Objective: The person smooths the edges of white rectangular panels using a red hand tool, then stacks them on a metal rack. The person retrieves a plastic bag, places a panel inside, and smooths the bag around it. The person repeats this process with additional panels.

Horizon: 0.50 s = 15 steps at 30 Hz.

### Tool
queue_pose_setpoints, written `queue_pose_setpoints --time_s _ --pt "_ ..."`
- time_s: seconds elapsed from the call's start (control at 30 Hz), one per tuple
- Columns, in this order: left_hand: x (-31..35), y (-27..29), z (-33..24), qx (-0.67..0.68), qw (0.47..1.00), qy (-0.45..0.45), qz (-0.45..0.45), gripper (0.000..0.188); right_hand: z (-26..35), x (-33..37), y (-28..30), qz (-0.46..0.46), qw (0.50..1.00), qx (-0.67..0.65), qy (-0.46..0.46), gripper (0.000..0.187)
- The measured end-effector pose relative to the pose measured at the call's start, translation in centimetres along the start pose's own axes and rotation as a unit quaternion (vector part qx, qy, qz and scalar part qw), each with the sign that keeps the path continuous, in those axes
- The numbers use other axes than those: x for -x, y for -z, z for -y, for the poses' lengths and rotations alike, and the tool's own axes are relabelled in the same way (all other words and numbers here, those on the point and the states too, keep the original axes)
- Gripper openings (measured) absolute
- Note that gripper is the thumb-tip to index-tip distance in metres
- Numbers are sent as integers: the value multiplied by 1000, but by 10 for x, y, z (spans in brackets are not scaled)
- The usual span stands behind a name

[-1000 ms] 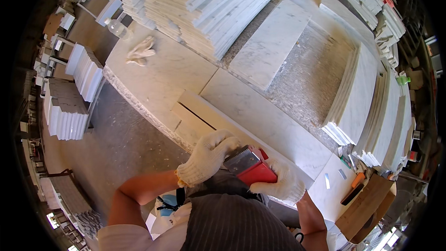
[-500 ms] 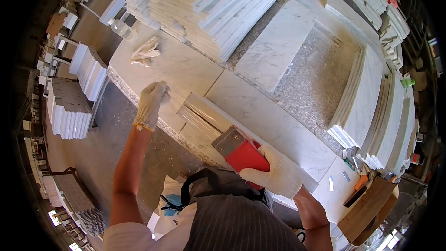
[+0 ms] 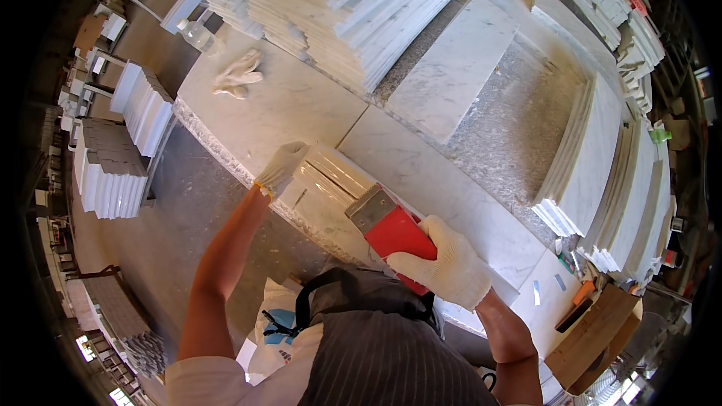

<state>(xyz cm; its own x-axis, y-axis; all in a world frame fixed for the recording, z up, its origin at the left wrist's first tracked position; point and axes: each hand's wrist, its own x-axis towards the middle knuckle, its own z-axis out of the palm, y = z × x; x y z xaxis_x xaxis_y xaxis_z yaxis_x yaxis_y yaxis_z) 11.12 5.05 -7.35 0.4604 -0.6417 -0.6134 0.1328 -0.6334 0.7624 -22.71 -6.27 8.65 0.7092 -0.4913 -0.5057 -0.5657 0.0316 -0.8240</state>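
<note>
My right hand (image 3: 444, 265), in a white knitted glove, is wrapped round a red tape dispenser (image 3: 402, 239) with a toothed metal plate. Clear tape (image 3: 335, 179) stretches from the dispenser along a bundle of narrow white marble pieces (image 3: 320, 194) lying on the bench. At the bundle's far left end, my gloved left hand (image 3: 284, 167) has its fingers pressed together at the end of the tape; the fingertips are partly hidden.
A tall stack of marble slabs (image 3: 361, 30) stands at the back. Spare gloves (image 3: 239, 74) and a clear bottle (image 3: 197, 36) lie left of it. More slabs (image 3: 583, 158) lean at the right. A wooden box (image 3: 594, 338) is at the lower right. The bench's rough edge (image 3: 214, 139) runs along the left.
My left hand has moved right and slightly down, from beyond the bundle with the tape strung out to the bundle's end. The right hand with the dispenser has hardly moved.
</note>
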Motion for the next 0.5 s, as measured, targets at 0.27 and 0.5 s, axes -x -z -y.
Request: queue_pose_setpoints --time_s 0.27,0.5 --pt "-12 -6 25 -19 996 -76 -39 42 2 -1 1 4 1000 3 3 40" --pt "7 0 -6 -2 989 -78 124 53 10 -1 2 15 999 -10 -49 39"
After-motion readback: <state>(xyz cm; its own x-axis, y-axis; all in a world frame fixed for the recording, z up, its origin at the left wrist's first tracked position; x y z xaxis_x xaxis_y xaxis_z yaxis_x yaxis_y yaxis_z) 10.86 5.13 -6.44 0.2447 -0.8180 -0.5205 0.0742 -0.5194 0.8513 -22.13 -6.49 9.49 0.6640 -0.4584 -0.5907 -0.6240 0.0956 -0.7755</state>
